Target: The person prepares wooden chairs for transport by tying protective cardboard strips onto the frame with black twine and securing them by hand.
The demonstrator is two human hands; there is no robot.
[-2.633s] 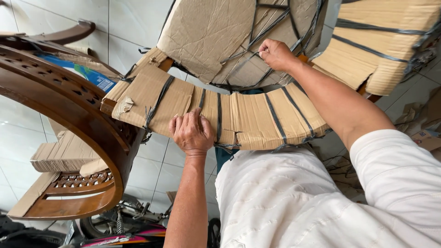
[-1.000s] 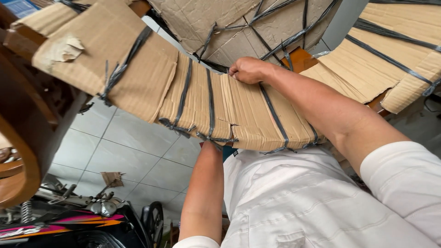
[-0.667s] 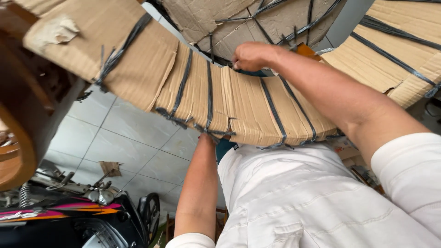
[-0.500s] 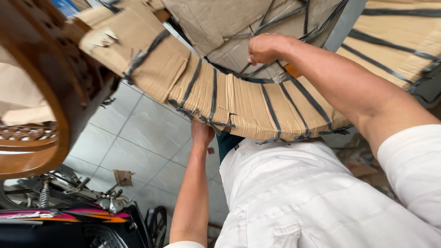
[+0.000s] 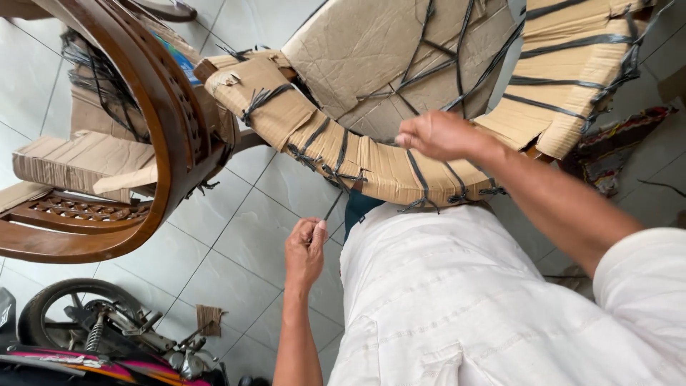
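Observation:
A curved chair frame wrapped in brown cardboard point(image 5: 371, 161) and tied with black straps arcs across the middle of the head view. My right hand point(image 5: 436, 134) rests on top of the wrapped curve, fingers pressed on the cardboard. Below it, my left hand point(image 5: 305, 249) is closed around a thin black strap point(image 5: 333, 206) that hangs down from the wrapping. A larger cardboard-covered panel point(image 5: 379, 50) sits behind the curve. My white shirt fills the lower right.
A bare dark wooden chair point(image 5: 153, 114) with carved rails stands at the left, with cardboard pieces point(image 5: 78, 157) on it. A motorbike wheel and frame point(image 5: 86, 336) lie at the lower left. The floor is pale tile point(image 5: 236, 236). A cardboard scrap point(image 5: 209, 319) lies on it.
The view has swung back over the chairs. My left hand has dropped from under the wrapped curve and now pinches a hanging black strap. My right hand stays on the cardboard.

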